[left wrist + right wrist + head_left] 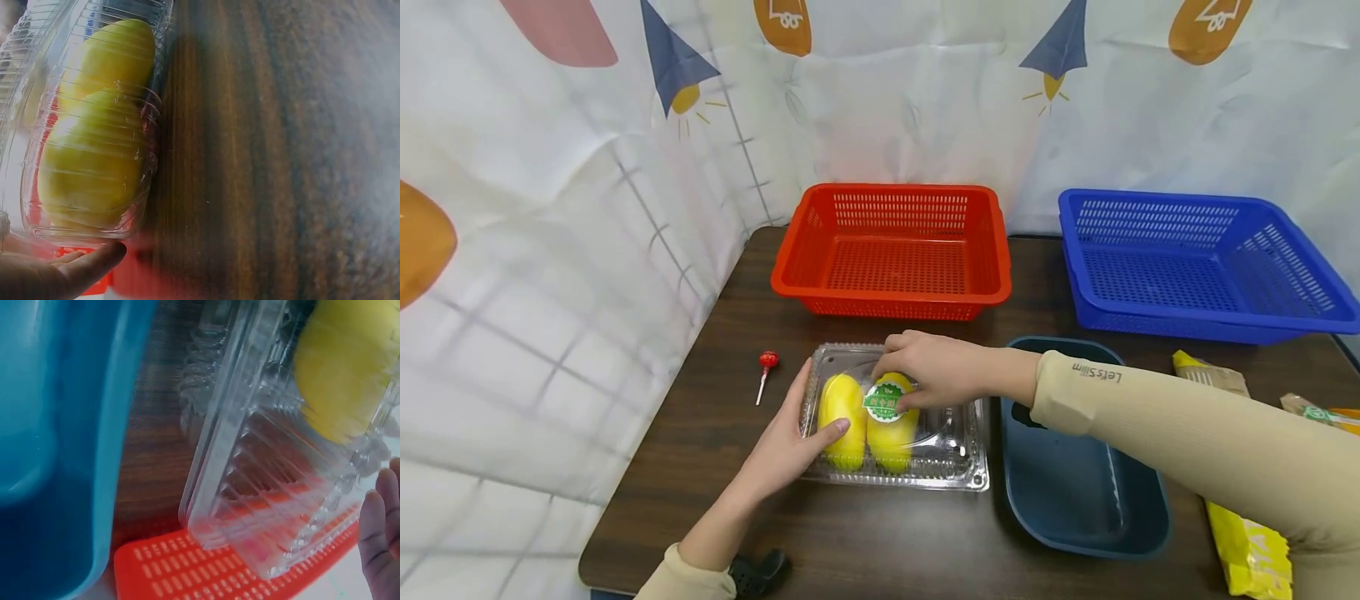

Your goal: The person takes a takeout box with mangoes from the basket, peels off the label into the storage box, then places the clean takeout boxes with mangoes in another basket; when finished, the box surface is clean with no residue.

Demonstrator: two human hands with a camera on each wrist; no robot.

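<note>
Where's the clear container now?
In the head view, the clear container sits below centre, in front of the red basket and left of the dark blue tub.

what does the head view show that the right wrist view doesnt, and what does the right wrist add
Only the head view: the left hand, the lollipop, the blue basket, the yellow packet and a second yellow fruit.

Only the right wrist view: no extra object that I can make out, just a close, side-on look at the ribbed wall of the clear container.

Both: the right hand, the clear container, a yellow fruit, the red basket, the blue tub and the brown tabletop.
</note>
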